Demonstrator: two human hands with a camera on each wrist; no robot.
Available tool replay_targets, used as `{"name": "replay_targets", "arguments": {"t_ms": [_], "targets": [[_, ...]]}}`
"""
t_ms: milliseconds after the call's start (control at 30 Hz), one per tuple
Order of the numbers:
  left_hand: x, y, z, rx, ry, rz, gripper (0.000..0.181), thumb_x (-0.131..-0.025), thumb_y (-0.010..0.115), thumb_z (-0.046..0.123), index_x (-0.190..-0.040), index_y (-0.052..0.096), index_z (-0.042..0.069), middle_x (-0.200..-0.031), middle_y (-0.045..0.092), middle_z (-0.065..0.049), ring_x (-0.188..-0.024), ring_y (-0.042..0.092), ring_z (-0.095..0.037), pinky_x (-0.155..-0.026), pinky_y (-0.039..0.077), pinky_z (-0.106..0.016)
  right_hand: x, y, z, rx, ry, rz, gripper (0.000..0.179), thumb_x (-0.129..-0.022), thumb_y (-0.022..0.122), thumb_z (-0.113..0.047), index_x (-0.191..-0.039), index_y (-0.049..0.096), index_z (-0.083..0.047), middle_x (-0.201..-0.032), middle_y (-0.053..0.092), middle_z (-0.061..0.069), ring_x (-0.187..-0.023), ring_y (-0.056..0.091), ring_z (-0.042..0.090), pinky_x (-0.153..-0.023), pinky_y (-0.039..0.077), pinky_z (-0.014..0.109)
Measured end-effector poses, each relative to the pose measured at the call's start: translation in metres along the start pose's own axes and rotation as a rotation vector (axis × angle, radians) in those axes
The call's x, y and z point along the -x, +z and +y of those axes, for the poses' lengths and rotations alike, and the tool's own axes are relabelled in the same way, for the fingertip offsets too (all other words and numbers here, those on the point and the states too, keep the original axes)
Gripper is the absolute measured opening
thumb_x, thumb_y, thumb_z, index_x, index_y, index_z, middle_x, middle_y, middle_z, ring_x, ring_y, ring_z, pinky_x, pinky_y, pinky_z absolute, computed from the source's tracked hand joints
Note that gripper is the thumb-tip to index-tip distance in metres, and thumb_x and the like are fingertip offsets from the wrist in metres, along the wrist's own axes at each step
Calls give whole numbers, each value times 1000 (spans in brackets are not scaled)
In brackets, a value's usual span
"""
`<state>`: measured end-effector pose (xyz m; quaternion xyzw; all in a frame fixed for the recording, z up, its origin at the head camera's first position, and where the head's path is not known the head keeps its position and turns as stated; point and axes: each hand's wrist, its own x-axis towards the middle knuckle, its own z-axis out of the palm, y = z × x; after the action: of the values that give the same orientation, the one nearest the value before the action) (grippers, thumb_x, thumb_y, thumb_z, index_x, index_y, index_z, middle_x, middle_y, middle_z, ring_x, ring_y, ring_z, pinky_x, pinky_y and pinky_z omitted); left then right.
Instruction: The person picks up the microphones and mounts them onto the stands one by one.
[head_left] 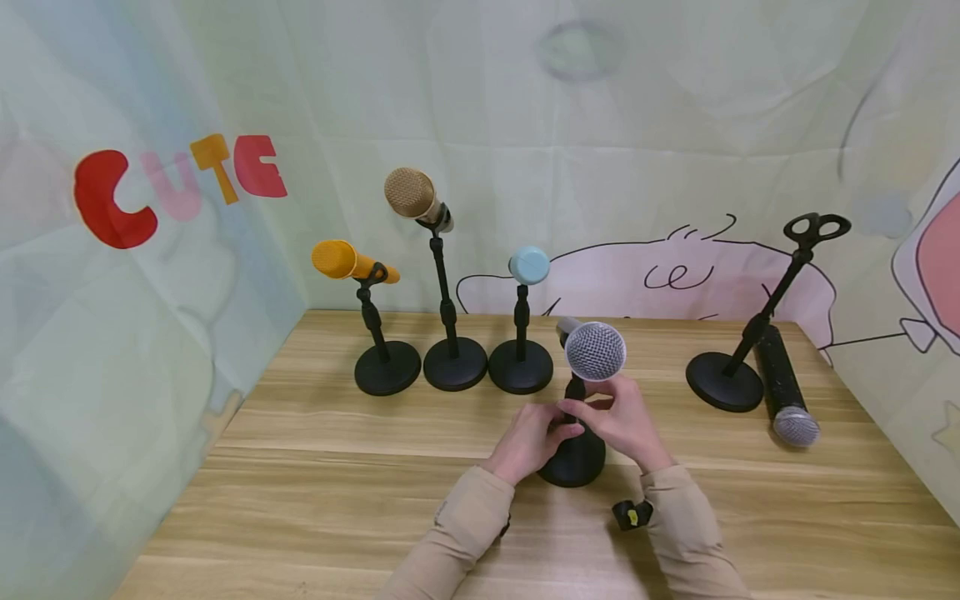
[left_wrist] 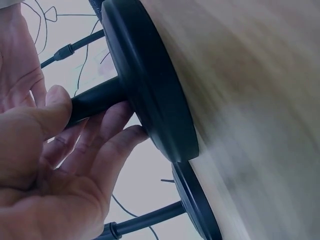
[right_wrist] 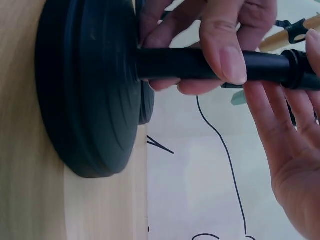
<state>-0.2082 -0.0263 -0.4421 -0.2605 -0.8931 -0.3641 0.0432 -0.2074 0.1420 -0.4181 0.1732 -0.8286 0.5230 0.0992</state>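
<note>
Head view: below the silver microphone (head_left: pixel 595 351), the black stand (head_left: pixel 573 463) is clamped by the left hand (head_left: pixel 529 437) and, higher, the right hand (head_left: pixel 625 421).

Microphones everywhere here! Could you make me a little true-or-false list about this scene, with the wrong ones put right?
1. The left hand and right hand both grip the stand under the silver-headed microphone. True.
2. Every stand holds a microphone. False: the rightmost stand has an empty clip.
3. A black-handled microphone lies on the table beside the rightmost stand. True.
4. The gold microphone sits higher than the orange microphone. True.
5. The orange microphone lies on the table. False: the leftmost stand holds it up.
</note>
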Motion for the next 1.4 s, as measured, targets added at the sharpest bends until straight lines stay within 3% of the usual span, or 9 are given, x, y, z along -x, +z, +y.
{"name": "replay_targets", "arguments": {"t_ms": [133, 300, 433, 567, 733, 1133, 1400], "targets": [[0, 0, 0, 7, -1, 0, 18, -94, 70, 27, -98, 74, 9, -89, 76, -3, -78, 66, -11, -70, 50, -20, 0, 1, -1, -31, -12, 11, 43, -82, 81, -4, -118, 61, 4, -106, 67, 21, -86, 65, 4, -75, 62, 37], [-1, -1, 0, 12, -5, -22, 16, -94, 70, 25, -98, 74, 11, -90, 75, -1, -80, 65, -9, -74, 51, -20, -1, -4, 3, -59, -98, -102, 30, -92, 71, -3, -121, 67, 0, -118, 70, 21, -91, 64, 6, -78, 60, 36], [-1, -1, 1, 13, -12, -26, 15, -94, 70, 25, -94, 74, 11, -87, 74, -1, -78, 63, -8, -72, 49, -19, -1, -7, 5, -62, -105, -154, 24, -96, 65, -4, -120, 68, -2, -118, 70, 24, -94, 63, 3, -80, 56, 35], [-1, 1, 0, 11, 3, -11, 15, -93, 71, 24, -90, 73, 10, -82, 71, -1, -73, 58, -7, -68, 45, -18, 0, -6, 4, -42, -72, -126, 22, -95, 67, -5, -116, 68, -2, -111, 72, 25, -92, 64, 1, -81, 57, 42], [-1, 1, -1, 14, 9, -8, 15, -93, 71, 24, -94, 74, 9, -86, 73, -2, -77, 63, -8, -71, 49, -19, 1, -4, 3, 0, -63, -83, 24, -92, 71, -5, -115, 68, 0, -106, 74, 18, -89, 65, 2, -79, 60, 48], [0, 1, -3, 17, 50, 13, 15, -92, 73, 22, -98, 75, 8, -88, 75, -2, -77, 64, -6, -70, 51, -23, 1, -4, 3, 33, -86, -57, 26, -90, 74, -5, -114, 68, 1, -103, 75, 15, -90, 69, 6, -71, 59, 25], [-1, -1, 0, 17, -5, -28, 18, -94, 71, 24, -102, 75, 9, -92, 75, -2, -81, 66, -9, -74, 52, -20, 1, -4, 2, 22, -84, -69, 27, -90, 73, -2, -116, 66, 2, -104, 75, 17, -91, 69, 7, -71, 62, 31]]}}
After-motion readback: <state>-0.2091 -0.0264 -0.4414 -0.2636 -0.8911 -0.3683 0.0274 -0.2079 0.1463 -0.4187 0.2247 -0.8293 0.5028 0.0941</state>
